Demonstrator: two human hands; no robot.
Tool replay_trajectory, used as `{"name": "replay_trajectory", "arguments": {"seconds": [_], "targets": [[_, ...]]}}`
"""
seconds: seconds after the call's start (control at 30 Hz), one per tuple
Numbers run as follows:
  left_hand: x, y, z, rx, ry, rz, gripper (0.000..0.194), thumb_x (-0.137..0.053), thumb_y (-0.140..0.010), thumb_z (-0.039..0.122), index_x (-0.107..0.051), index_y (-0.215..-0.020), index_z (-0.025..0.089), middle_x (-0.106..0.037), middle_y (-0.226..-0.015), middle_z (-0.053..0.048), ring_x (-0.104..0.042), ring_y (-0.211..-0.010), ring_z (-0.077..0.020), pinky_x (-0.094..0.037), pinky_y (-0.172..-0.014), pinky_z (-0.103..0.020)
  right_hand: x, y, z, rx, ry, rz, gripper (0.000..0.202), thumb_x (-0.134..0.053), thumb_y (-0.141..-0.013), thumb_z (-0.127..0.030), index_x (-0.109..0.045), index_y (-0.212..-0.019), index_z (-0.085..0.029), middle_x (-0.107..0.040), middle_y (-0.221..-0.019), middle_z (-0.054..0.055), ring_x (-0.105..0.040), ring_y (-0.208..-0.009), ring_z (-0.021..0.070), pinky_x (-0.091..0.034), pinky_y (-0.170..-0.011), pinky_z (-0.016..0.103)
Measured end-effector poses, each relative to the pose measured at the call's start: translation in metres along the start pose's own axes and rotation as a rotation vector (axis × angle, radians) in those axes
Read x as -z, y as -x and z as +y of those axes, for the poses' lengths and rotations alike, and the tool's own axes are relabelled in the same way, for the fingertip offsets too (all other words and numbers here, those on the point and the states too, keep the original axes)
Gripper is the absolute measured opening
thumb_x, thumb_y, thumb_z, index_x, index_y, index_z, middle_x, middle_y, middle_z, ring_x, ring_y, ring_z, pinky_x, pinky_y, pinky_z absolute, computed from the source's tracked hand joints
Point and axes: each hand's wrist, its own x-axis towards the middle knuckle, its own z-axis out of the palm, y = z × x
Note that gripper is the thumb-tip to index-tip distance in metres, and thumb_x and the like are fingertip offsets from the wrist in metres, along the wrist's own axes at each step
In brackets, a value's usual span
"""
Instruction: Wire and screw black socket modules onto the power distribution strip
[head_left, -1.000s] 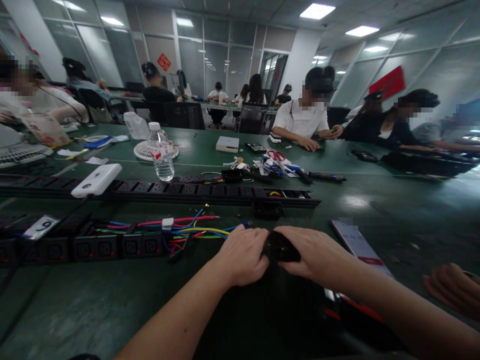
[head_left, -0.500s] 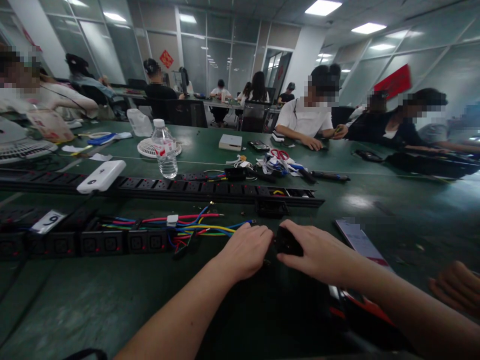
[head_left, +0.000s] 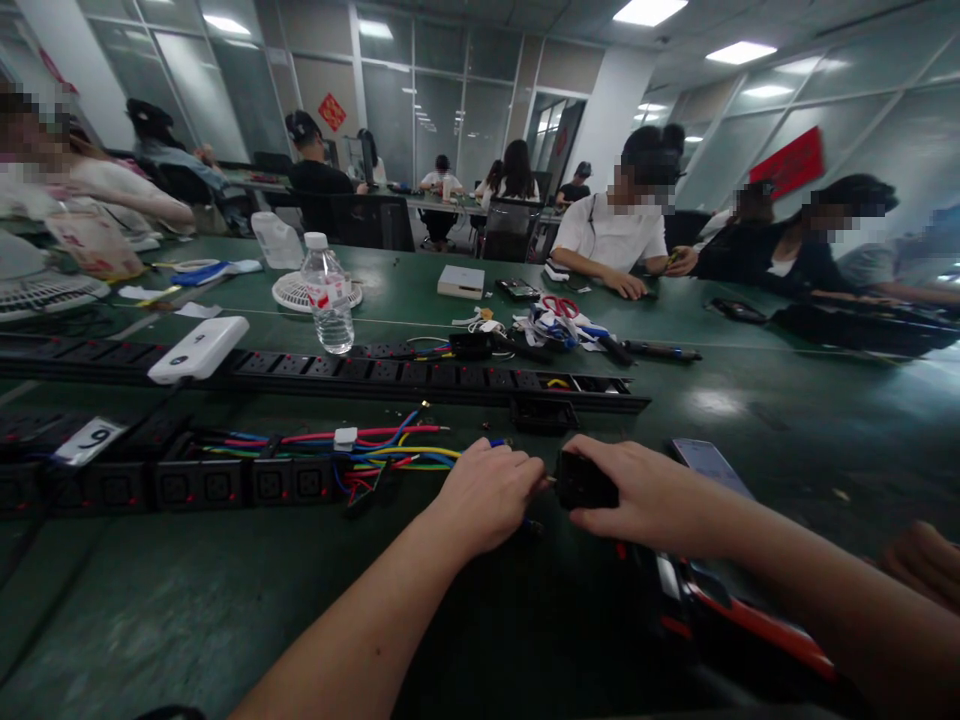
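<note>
My left hand (head_left: 491, 498) is closed in a pinch, and a thin wire end (head_left: 550, 479) sticks out past its fingertips. My right hand (head_left: 645, 495) grips a small black socket block (head_left: 589, 482) between thumb and fingers, just right of the wire end. Whether wire and block touch, I cannot tell. Loose coloured wires (head_left: 405, 455) run from the near black power strip (head_left: 244, 480) towards my left hand, which hides some of their ends. A blue-tipped wire end (head_left: 533, 526) shows below my left fingers.
Behind lies a second power strip (head_left: 390, 376) with a white adapter (head_left: 199, 350). A water bottle (head_left: 330, 305), red scissors (head_left: 560, 306) and a phone (head_left: 711, 466) are on the table. An orange-and-black tool (head_left: 757, 620) lies under my right forearm; another person's hand (head_left: 926, 562) is at the right edge.
My right hand has shifted slightly right with the socket block, widening the gap between my hands. The wire end now shows in that gap. The other person's hand has moved right.
</note>
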Motion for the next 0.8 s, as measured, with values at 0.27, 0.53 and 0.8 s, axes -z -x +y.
{"name": "replay_trajectory", "arguments": {"seconds": [0.27,0.53,0.8], "targets": [[0.001,-0.001,0.0,0.018,0.054,-0.027,0.016,-0.044,-0.097,0.025,-0.056,-0.087,0.021,-0.067,-0.085,-0.001,-0.061,-0.078,-0.0189,-0.037,-0.065,-0.031,-0.013,0.002,-0.001,0.031,-0.005,0.073,0.044,-0.065,-0.083,-0.043,-0.045,-0.117,-0.023,-0.06,-0.099,0.003,-0.058,-0.092,0.0226,-0.042,-0.076,0.035],[0.003,-0.002,0.0,0.032,0.073,-0.038,0.019,-0.043,-0.098,0.028,-0.057,-0.088,0.021,-0.068,-0.085,0.0,-0.062,-0.08,-0.0182,-0.037,-0.065,-0.031,-0.009,0.009,0.006,0.036,-0.006,0.099,0.045,-0.065,-0.083,-0.045,-0.045,-0.119,-0.025,-0.061,-0.098,0.002,-0.059,-0.089,0.0213,-0.043,-0.074,0.035],[0.005,-0.002,0.001,0.031,0.074,-0.063,0.018,-0.041,-0.098,0.026,-0.057,-0.089,0.022,-0.067,-0.086,0.001,-0.061,-0.08,-0.0173,-0.037,-0.066,-0.031,-0.003,0.022,0.017,-0.014,0.034,0.103,0.048,-0.065,-0.081,-0.047,-0.048,-0.12,-0.025,-0.062,-0.097,0.003,-0.061,-0.088,0.0238,-0.046,-0.073,0.038]]}}
